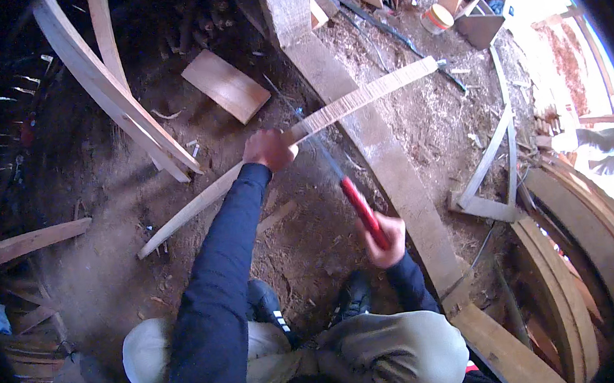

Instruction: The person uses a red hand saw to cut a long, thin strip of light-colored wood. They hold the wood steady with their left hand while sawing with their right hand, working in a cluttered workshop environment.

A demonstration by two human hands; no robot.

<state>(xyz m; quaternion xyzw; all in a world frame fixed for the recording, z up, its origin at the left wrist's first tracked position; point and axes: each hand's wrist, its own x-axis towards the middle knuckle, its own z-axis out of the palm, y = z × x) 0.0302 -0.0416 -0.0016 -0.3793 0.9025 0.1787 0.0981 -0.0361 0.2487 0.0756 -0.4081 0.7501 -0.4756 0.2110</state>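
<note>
My left hand (267, 150) is closed round a long, slightly curved wooden strip (371, 96), pressing it down where it crosses a plank on the ground. The strip's near end reaches down to the left, and its far end sticks out beyond the plank. In my right hand (385, 240) is a saw (360, 208) with a red handle, its thin blade blurred. The blade crosses the strip just to the right of my left hand. Whether it has cut into the wood cannot be made out.
A long plank (383, 161) runs diagonally over the dirt floor. Beyond my left hand lies a flat wooden board (226, 87); curved timbers (92, 71) stand to its left. More curved pieces (559, 288) are stacked at right. A round tub (437, 19) sits far right.
</note>
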